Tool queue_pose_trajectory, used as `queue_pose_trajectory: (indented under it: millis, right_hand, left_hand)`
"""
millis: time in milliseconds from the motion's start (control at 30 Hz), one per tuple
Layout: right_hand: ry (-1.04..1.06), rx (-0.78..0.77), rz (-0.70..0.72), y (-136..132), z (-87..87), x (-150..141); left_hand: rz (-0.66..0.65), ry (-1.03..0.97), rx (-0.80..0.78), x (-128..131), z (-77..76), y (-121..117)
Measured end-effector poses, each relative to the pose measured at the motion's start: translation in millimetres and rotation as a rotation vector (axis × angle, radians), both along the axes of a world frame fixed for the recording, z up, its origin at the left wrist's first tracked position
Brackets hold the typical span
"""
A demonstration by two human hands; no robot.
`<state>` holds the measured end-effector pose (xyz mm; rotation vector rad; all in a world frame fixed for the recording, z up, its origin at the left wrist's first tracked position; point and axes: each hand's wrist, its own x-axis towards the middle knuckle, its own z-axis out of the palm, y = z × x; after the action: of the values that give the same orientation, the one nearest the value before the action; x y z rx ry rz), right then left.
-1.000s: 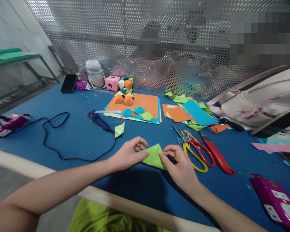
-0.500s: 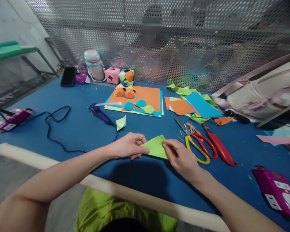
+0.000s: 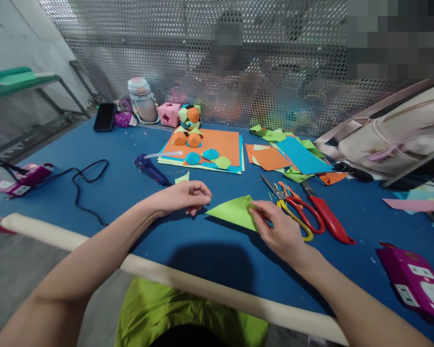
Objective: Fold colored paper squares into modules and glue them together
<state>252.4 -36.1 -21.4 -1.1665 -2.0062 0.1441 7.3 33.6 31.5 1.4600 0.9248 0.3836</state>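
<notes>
A folded green paper triangle (image 3: 233, 212) lies on the blue table (image 3: 210, 246) in front of me. My right hand (image 3: 277, 231) pinches its right corner between thumb and fingers. My left hand (image 3: 183, 196) hovers just left of the paper's tip, fingers curled together, not touching the paper; I cannot see anything in it. A smaller green folded piece (image 3: 183, 178) peeks out behind my left hand.
Red-and-yellow scissors (image 3: 296, 212) and a red utility knife (image 3: 327, 217) lie right of my right hand. A blue glue gun (image 3: 150, 166) with a black cord lies at the left. Coloured paper sheets (image 3: 217, 147), paper balls, a bottle, a phone, a bag and magenta power strips ring the table.
My left hand has let go of the green triangle and drawn back to the left. The right hand keeps its pinch on the right corner, and the paper has shifted slightly away from me.
</notes>
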Motion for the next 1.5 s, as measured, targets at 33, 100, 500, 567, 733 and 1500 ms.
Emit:
queue_pose_trajectory:
  millis: [33,100,500,567,733,1500]
  right_hand:
    - [-0.004,-0.014,0.027,-0.5,0.1,-1.6]
    - [-0.018,-0.034,0.087,-1.9,-0.3,-6.0]
    - [0.553,-0.248,-0.145,12.7,16.2,0.4]
    - [0.873,-0.510,-0.074,13.1,19.8,-8.1]
    - [1.147,-0.943,0.117,0.3,17.0,-41.2]
    - [1.191,-0.706,-0.067,28.4,18.8,7.0]
  left_hand:
    - [0.059,-0.027,0.048,4.7,-0.2,-2.8]
    - [0.046,-0.042,0.037,15.2,-3.0,-10.8]
    - [0.133,-0.110,-0.090,24.1,-14.1,-18.0]
    - [0.223,-0.189,-0.082,29.3,-15.6,-19.6]
    - [0.214,-0.289,-0.107,43.2,-26.5,-30.3]
    - [0.197,-0.278,-0.119,36.4,-27.7,-27.7]
